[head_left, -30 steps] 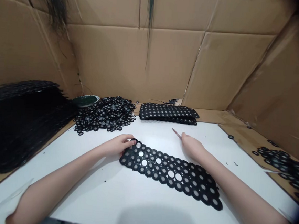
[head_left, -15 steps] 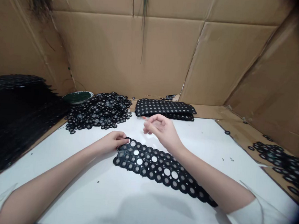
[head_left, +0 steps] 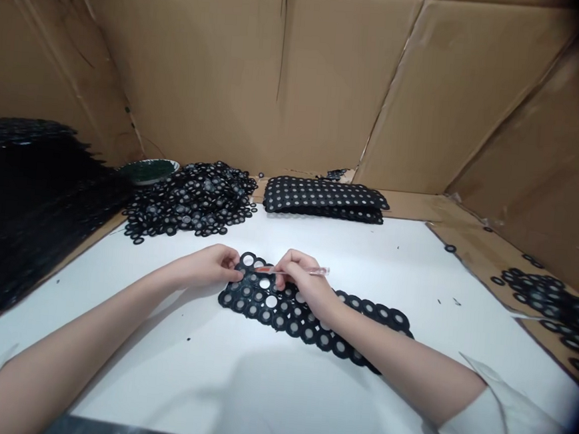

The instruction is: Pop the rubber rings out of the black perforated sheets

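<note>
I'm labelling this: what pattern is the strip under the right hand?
The strip has rows of black rings, centres mostly grey, some white; clearest in the head view.

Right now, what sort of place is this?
Likely a handcraft workstation: cardboard walls behind a white worktop, a ring pile, and a joined-ring strip beneath the right hand.

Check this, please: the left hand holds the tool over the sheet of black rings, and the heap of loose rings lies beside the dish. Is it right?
Not the left hand: the head view shows the right hand holding the tool over the sheet of black rings. The heap of loose rings lies beside the dish.
</note>
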### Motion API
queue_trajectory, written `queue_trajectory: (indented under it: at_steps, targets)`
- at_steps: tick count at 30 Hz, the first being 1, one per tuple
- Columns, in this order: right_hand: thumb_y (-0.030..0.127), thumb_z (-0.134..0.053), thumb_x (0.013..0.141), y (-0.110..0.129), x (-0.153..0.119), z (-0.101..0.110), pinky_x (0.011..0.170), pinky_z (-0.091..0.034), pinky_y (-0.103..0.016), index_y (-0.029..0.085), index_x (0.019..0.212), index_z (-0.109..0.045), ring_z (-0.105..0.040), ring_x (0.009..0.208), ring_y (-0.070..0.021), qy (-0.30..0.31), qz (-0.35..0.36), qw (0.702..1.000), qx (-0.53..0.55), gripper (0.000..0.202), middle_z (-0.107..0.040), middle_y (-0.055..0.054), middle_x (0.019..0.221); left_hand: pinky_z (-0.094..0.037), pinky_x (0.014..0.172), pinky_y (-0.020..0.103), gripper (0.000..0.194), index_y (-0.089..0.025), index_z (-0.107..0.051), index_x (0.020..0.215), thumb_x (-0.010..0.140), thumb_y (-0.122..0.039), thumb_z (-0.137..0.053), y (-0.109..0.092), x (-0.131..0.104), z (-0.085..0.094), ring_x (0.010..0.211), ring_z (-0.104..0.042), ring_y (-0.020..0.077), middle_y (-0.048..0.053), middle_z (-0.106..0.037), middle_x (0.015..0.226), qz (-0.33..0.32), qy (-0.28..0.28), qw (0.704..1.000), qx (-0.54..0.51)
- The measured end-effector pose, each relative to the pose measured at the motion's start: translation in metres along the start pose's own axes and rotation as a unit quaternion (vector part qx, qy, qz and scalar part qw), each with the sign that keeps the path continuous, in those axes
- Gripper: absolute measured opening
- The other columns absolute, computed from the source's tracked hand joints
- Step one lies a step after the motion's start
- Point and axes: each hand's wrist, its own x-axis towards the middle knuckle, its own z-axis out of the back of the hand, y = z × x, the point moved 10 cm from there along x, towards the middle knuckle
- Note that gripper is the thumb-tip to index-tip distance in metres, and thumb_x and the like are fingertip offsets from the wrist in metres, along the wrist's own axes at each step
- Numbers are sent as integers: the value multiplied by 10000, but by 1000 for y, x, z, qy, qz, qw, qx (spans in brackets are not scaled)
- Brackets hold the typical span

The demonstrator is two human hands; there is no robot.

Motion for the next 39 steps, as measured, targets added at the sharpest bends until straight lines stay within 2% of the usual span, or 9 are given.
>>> queue_trajectory:
  at_steps: [4,11,18,23,25,27,31,35,39]
  targets:
    - [133,-425,683,-5,-1,-3,569,-402,-237,172,671,-479,-488,498,-83,3,-17,1000,-6,68,-522,44,500,-238,491,228,281,-179,-419,580,629,-429,-537,-4,-2,1,520,-320,101,-44,-371,539,10,-5,1000,11]
    - [139,-434,672,-12,1,-5,533,-377,-223,182,672,-462,-481,501,-80,8,-8,999,-40,52,-500,54,511,-209,475,241,322,-188,-365,515,634,-449,-512,-5,-5,4,479,-279,98,-50,-316,488,27,-52,998,24]
    - [149,-405,700,-9,1,-4,551,-368,-229,185,671,-434,-465,514,-84,10,-6,999,-33,55,-482,50,509,-218,480,242,308,-187,-364,520,653,-426,-504,0,-2,1,477,-285,97,-54,-312,487,29,-38,999,2]
    - [155,-385,733,-4,-6,-14,488,-291,-207,202,747,-439,-376,480,-68,26,32,989,-144,73,-437,61,576,-249,512,251,248,-191,-376,526,691,-364,-440,-14,-16,5,520,-374,129,-31,-390,505,29,-134,987,84]
    - [169,-373,756,-2,-8,-20,477,-271,-205,211,777,-432,-338,467,-65,37,53,984,-168,75,-405,68,580,-251,518,255,240,-194,-378,540,715,-356,-406,-21,-20,4,536,-399,143,-22,-414,515,22,-148,981,120]
    - [187,-370,767,-2,-6,-23,471,-269,-205,212,792,-433,-334,466,-64,45,56,983,-169,72,-404,66,589,-255,524,257,234,-197,-381,555,725,-357,-394,-24,-19,2,551,-416,152,-14,-433,532,17,-142,979,143]
    - [218,-395,758,-10,4,-16,466,-300,-202,206,783,-454,-383,476,-67,31,13,990,-137,65,-485,48,615,-269,543,255,205,-196,-400,587,709,-361,-416,-17,-5,6,592,-439,162,-11,-459,565,7,-130,978,163]
    - [203,-425,726,-9,5,-5,516,-381,-212,191,725,-457,-484,506,-79,-20,-8,998,-58,34,-521,37,582,-287,543,244,234,-191,-417,612,685,-411,-445,-4,4,10,581,-429,147,-24,-459,578,23,-110,989,95]
    - [163,-400,708,-11,-4,-5,509,-383,-206,181,681,-450,-514,495,-83,-43,-36,998,4,60,-531,29,535,-307,560,233,258,-175,-484,715,669,-429,-473,3,1,2,587,-432,133,-25,-492,625,23,-40,999,-2]
